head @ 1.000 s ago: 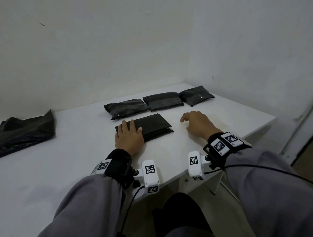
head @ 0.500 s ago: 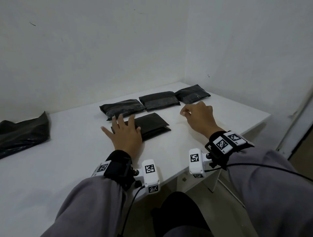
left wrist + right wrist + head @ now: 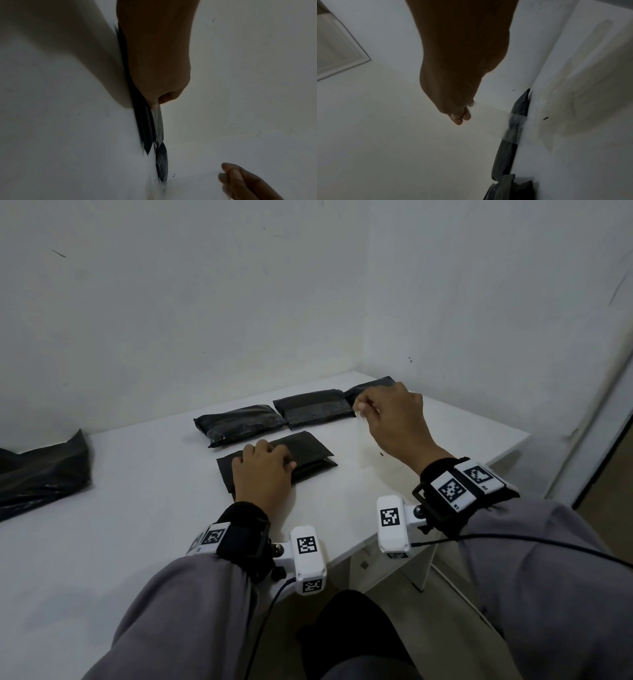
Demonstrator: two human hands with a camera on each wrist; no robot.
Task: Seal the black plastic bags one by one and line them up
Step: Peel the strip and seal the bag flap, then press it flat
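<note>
A flat black bag (image 3: 308,450) lies on the white table (image 3: 137,508) in front of me. My left hand (image 3: 263,470) rests on its left half with fingers curled, and in the left wrist view a fingertip (image 3: 155,106) holds the bag's edge (image 3: 145,128). My right hand (image 3: 387,419) is raised above the table's back right and pinches a clear strip (image 3: 489,116) that stretches from its fingertips (image 3: 460,117). Behind the near bag, three black bags (image 3: 239,424) (image 3: 315,407) (image 3: 368,386) lie in a row; the right hand partly covers the rightmost.
A heap of loose black plastic (image 3: 41,474) lies at the table's far left. White walls close the back and the right corner. The table's right edge (image 3: 496,446) drops to the floor beside a door frame (image 3: 589,422).
My right hand lifted off the table and moved back and right, now holding the clear strip. My left hand went from flat, through spread, to curled on the near bag.
</note>
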